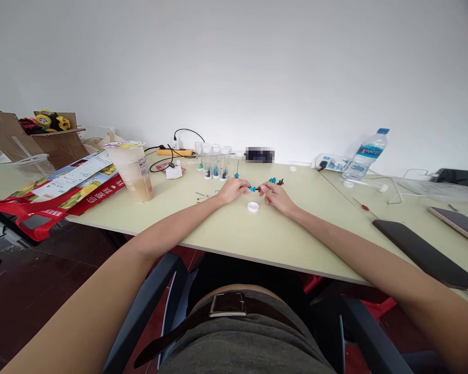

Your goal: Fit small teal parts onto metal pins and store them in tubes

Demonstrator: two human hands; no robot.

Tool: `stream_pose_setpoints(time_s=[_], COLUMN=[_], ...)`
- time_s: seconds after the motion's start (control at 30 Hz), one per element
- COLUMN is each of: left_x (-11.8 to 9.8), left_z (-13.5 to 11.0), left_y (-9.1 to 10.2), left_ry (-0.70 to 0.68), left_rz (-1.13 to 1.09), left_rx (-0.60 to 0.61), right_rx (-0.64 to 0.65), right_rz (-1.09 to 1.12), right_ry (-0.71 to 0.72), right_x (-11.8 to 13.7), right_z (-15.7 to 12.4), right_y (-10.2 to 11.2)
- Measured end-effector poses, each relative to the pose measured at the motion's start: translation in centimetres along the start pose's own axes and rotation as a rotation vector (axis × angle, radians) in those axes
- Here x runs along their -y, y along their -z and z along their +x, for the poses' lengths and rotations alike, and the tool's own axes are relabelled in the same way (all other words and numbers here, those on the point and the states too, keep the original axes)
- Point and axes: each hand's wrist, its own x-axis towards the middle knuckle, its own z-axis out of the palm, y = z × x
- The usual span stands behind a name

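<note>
Both my arms reach out over a pale green table (226,234). My left hand (232,190) rests on the tabletop with its fingers pinched on a small blue part (251,188). My right hand (275,196) faces it, fingertips closed on a small dark piece (258,189) that meets the blue part. A white round cap (253,206) lies on the table just in front of the two hands. A few more blue and black small parts (276,181) lie just beyond my right hand. Several clear tubes with white caps (214,160) stand behind my left hand.
A cup of milky drink (133,171) and a red printed bag (58,195) are at the left, a cardboard box (42,137) behind them. A water bottle (365,154), a power strip (331,162), a red screwdriver (364,206) and dark phones (425,253) are at the right.
</note>
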Motion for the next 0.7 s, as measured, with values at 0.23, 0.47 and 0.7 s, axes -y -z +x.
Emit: stream_pose_setpoints(time_s=[0.23,0.47,0.7], left_x=[-0.04,0.19,0.35], left_z=[-0.01,-0.01,0.04], left_y=[-0.01,-0.12,-0.18], left_ry=[0.018,0.033,0.031], left_rz=[-0.014,-0.020,-0.002], left_rx=[-0.005,0.004,0.010], right_rx=[-0.021,-0.042,-0.044], right_rz=[0.053,0.109,0.139], right_ry=[-0.001,-0.026,-0.046], right_x=[0.07,0.20,0.33], right_z=[-0.09,-0.13,-0.10], right_y=[0.03,-0.09,-0.11])
